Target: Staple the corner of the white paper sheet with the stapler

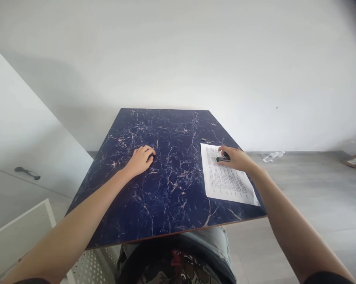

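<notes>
My left hand (142, 159) rests on the dark blue marbled table (169, 130), fingers loosely curved and the thumb apart from them. Nothing shows in it. At the right side of the table lies a sheet of printed paper (225, 185). On its upper part is a small black stapler (223, 159), and my right hand (235, 157) has its thumb and fingers around the stapler's rear. Part of the stapler is hidden by that hand. Just beyond the paper's top edge sits a small dark green object (204, 139), too small to name.
A white wall (172, 55) stands behind the table. To the left is a white door with a black handle (27, 172), and below it a white perforated rack (89, 268). On the grey floor at right lie a clear plastic item (273, 156) and a brown box (355, 161).
</notes>
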Demonstrator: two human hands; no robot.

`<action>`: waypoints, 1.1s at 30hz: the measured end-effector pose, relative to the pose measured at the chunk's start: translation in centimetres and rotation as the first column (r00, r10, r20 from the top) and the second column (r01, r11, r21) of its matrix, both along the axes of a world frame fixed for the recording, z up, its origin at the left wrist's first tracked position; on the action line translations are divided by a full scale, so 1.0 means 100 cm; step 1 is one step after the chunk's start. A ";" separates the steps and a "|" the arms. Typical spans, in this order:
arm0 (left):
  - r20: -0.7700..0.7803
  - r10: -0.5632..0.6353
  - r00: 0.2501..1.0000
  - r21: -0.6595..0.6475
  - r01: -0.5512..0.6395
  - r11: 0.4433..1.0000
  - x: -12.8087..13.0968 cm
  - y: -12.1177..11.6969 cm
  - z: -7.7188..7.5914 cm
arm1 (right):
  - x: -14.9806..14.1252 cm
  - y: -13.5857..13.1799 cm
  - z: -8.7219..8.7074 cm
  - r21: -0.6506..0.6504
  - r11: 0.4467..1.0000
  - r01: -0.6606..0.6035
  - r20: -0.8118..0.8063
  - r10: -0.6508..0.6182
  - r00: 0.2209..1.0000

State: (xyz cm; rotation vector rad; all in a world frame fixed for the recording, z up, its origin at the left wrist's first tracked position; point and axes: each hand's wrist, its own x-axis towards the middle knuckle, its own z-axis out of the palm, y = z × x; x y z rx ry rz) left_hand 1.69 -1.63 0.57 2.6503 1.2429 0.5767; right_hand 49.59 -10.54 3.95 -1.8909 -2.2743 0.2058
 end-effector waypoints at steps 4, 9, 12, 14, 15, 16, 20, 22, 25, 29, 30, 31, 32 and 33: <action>0.010 -0.005 1.000 -0.002 0.005 1.000 -0.001 0.002 -0.003 | -0.010 0.000 -0.001 0.017 1.000 -0.008 0.137 0.005 0.990; 0.011 -0.009 1.000 0.005 0.008 1.000 -0.002 0.004 -0.006 | -0.019 0.002 0.000 0.009 0.999 -0.045 0.229 0.041 0.972; 0.018 -0.009 1.000 0.006 0.009 1.000 -0.002 0.004 -0.007 | -0.021 0.002 0.000 0.014 0.999 -0.051 0.263 0.045 0.964; 0.020 -0.008 1.000 0.009 0.007 1.000 -0.002 0.004 -0.006 | -0.022 0.002 -0.001 0.024 0.998 -0.057 0.278 0.048 0.959; 0.019 -0.007 1.000 0.009 0.007 1.000 -0.002 0.004 -0.006 | -0.022 0.002 -0.001 0.026 0.998 -0.058 0.279 0.048 0.959; 0.016 -0.008 1.000 0.010 0.007 1.000 -0.002 0.004 -0.006 | -0.022 0.002 -0.001 0.027 0.998 -0.054 0.274 0.045 0.961; 0.003 -0.009 1.000 0.017 0.009 1.000 -0.002 0.003 -0.006 | -0.019 0.000 -0.002 0.037 0.999 -0.004 0.191 -0.003 0.982; 0.001 -0.010 1.000 0.021 0.010 1.000 -0.002 0.003 -0.006 | -0.016 -0.002 -0.004 0.088 0.996 0.030 0.095 -0.039 0.995; 0.005 -0.014 1.000 0.021 0.014 1.000 -0.002 0.003 -0.006 | -0.010 -0.008 -0.006 0.232 0.968 0.094 -0.148 -0.060 0.987; 0.008 -0.015 1.000 0.017 0.015 1.000 -0.003 0.004 -0.007 | 0.006 -0.015 -0.010 0.407 0.831 0.379 -0.595 -0.074 0.801; 0.007 -0.017 1.000 0.015 0.017 1.000 -0.003 0.004 -0.007 | 0.013 -0.015 -0.012 0.408 0.763 0.501 -0.707 -0.083 0.702; 0.006 -0.017 1.000 0.013 0.017 1.000 -0.003 0.004 -0.008 | 0.020 -0.015 -0.014 0.371 0.683 0.629 -0.809 -0.094 0.580; 0.003 -0.017 1.000 0.009 0.017 1.000 -0.003 0.004 -0.008 | 0.029 -0.015 -0.018 0.303 0.601 0.739 -0.888 -0.103 0.448; 0.003 -0.016 1.000 0.007 0.016 1.000 -0.003 0.005 -0.008 | 0.037 -0.015 -0.022 0.221 0.534 0.816 -0.938 -0.112 0.327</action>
